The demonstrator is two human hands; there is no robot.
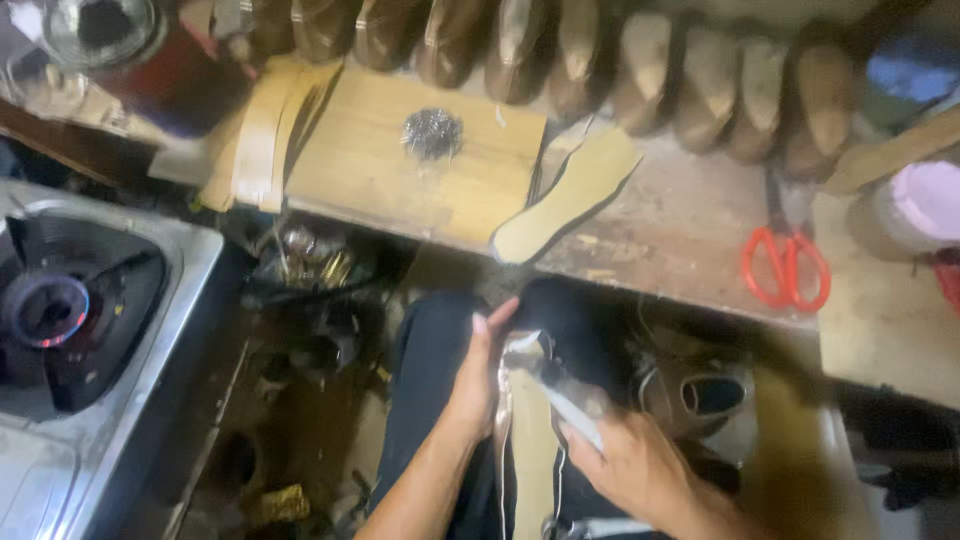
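Observation:
A shoe (528, 420) with a pale insole and dark upper rests on my lap, sole side up. My left hand (478, 375) grips its left edge, fingers curled near the toe. My right hand (628, 468) holds a metal tool (565, 395) whose tip presses on the shoe's upper edge near the toe. The picture is blurred around both hands.
A wooden workbench (690, 235) lies ahead with a loose insole (570, 195), a pile of small nails (432, 132) on a board, red-handled scissors (787, 262) and a row of shoe lasts (640, 70). A gas stove (75, 320) stands at left; a pink-topped can (915, 205) at right.

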